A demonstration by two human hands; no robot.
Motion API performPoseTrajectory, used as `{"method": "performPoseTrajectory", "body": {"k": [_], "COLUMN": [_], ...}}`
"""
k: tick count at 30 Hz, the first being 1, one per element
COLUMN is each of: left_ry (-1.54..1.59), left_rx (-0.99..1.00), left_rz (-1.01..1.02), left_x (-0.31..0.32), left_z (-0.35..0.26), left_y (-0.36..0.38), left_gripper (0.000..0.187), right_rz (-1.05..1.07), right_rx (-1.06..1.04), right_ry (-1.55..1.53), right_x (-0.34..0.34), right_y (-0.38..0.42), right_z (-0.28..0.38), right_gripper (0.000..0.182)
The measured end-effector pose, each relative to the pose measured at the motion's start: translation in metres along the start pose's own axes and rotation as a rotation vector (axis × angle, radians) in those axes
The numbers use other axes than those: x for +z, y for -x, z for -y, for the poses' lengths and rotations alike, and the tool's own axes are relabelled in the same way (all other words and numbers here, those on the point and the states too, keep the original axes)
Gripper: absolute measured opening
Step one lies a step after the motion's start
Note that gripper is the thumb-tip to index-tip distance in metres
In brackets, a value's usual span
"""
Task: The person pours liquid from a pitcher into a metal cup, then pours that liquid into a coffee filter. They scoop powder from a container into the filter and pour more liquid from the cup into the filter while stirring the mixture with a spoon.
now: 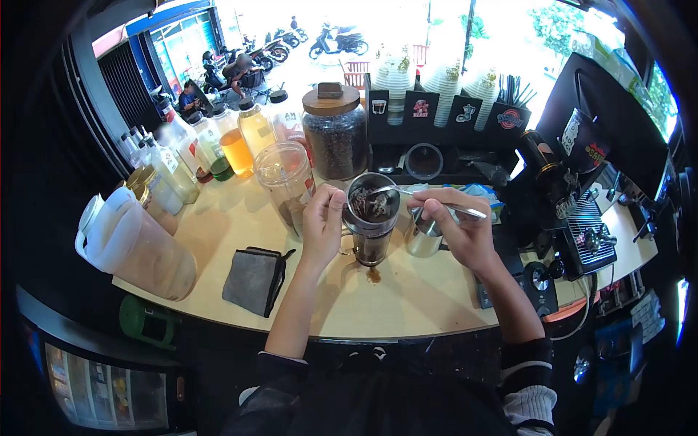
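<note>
My left hand [323, 221] grips the left side of a metal coffee filter [372, 228], its thumb near the rim. Inside the filter are wet dark coffee grounds [376, 212]. Below it stands a glass jug [371, 252] with dark liquid, its handle on the left. In my right hand [459, 227] is a metal spoon [467, 211], pinched by the handle, its tip down among the grounds. A steel pitcher [424, 240] stands just left of my right hand, partly hidden by it. A small brown spill [374, 275] marks the counter before the jug.
A clear plastic tub [285, 174] and a large wood-lidded jar of coffee beans [334, 142] stand behind my left hand. Left are a grey cloth [251, 282], a plastic pitcher [149, 251] and several bottles [236, 149]. Stacked cups [395, 80] rise behind; an espresso machine [590, 236] is right.
</note>
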State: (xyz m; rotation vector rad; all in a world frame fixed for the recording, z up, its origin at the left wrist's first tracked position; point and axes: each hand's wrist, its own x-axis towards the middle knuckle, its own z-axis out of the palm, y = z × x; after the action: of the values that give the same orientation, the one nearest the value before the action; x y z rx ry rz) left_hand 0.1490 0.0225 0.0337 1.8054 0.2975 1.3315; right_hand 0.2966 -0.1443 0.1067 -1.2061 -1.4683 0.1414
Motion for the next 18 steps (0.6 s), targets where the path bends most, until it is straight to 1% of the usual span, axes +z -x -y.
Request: {"method": "performPoseTrajectory", "body": {"k": [1,2,4,8,10,13,16,18], "left_ry": [-0.012,-0.011,0.106,0.151,0.163,0.188,0.112,0.121], "left_rx": [-0.061,-0.061,-0.23,-0.262,-0.252,-0.263,-0.255,-0.267], "left_rz": [0.02,0.021,0.082,0.099,0.128,0.143,0.174,0.165], "left_x": [0.0,0.0,-0.001,-0.003,-0.005,-0.005,-0.008,-0.008], "left_z": [0.0,0.002,0.008,0.017,0.021,0.015,0.007,0.006], "left_y": [0.0,0.0,0.0,0.002,0.002,0.001,0.001,0.002], "left_gripper": [0.031,0.031,0.033,0.034,0.033,0.03,0.027,0.025], "right_rz": [-0.017,-0.017,-0.028,-0.038,-0.017,-0.028,0.006,0.013], "right_rx": [0.029,0.03,0.07,0.091,0.067,0.088,0.089,0.079], "right_ry": [-0.027,-0.026,-0.062,-0.05,0.011,0.0,0.013,0.034], "right_x": [0.0,0.0,-0.001,0.001,0.002,0.005,0.008,0.01], "right_y": [0.0,0.001,0.001,0.001,-0.001,-0.004,-0.008,-0.01], "right_z": [-0.001,-0.003,-0.005,-0.005,-0.006,-0.003,-0.001,-0.002], "right_gripper": [0.014,0.014,0.015,0.016,0.02,0.017,0.017,0.017]}}
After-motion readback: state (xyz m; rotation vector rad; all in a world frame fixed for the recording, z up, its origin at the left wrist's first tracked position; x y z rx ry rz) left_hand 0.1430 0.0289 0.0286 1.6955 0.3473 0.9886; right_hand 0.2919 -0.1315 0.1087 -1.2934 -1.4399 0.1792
